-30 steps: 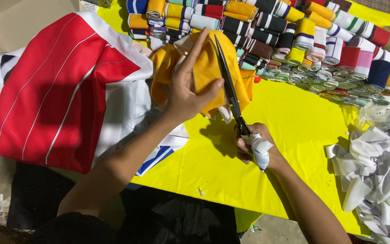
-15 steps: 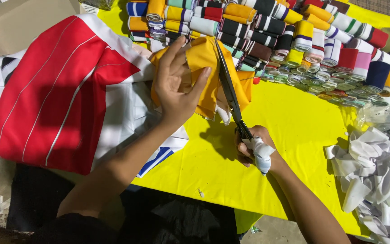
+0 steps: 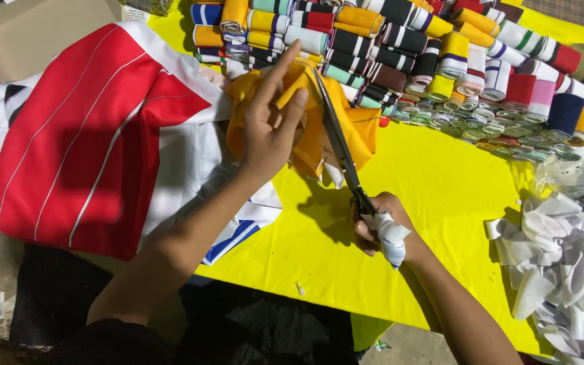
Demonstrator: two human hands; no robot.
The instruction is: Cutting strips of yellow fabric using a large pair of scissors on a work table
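Desk (image 3: 441,203) w/ yellow cloth, dim floor below. Left hand (image 3: 272,122) flat on orange fabric (image 3: 359,132), fingers spread. Right hand (image 3: 380,226) fingers grip scissors (image 3: 339,145); tips hidden in folds.

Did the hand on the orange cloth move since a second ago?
Yes. The left hand slid up the orange cloth, its fingertips now nearer the striped rolls. The right hand holds scissors.

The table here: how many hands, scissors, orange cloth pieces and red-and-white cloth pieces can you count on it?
Hands: 2, the left hand pressing on the orange cloth and the right hand gripping the scissors
Scissors: 1
Orange cloth: 1 bunched piece
Red-and-white cloth: 1
Total: 5
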